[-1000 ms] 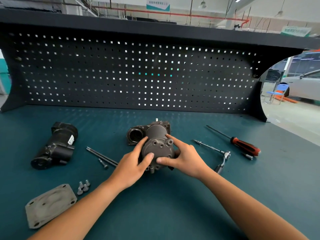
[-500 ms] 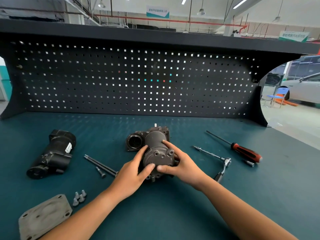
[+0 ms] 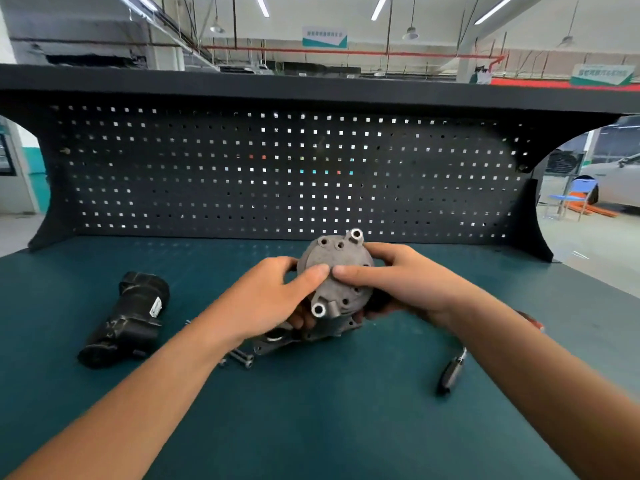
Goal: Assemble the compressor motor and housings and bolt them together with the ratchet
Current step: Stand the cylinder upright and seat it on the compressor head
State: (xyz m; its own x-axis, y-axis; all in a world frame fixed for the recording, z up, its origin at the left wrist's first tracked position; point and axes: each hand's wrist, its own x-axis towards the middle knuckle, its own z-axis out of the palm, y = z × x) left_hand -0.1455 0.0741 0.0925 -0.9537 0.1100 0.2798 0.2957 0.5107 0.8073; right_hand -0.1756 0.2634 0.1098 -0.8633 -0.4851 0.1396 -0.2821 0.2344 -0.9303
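centre frame: left hand (image 3: pixel 263 299) and right hand (image 3: pixel 405 282) grasping housing (image 3: pixel 336 271), now lifted off counter (image 3: pixel 311 427), repositioning for assembly.

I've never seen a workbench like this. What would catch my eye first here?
Most striking is the round grey metal housing at the centre, gripped from both sides by the left hand and right hand above the teal bench top. To the left lies a black motor on its side. Behind everything stands a dark pegboard dotted with small square holes.
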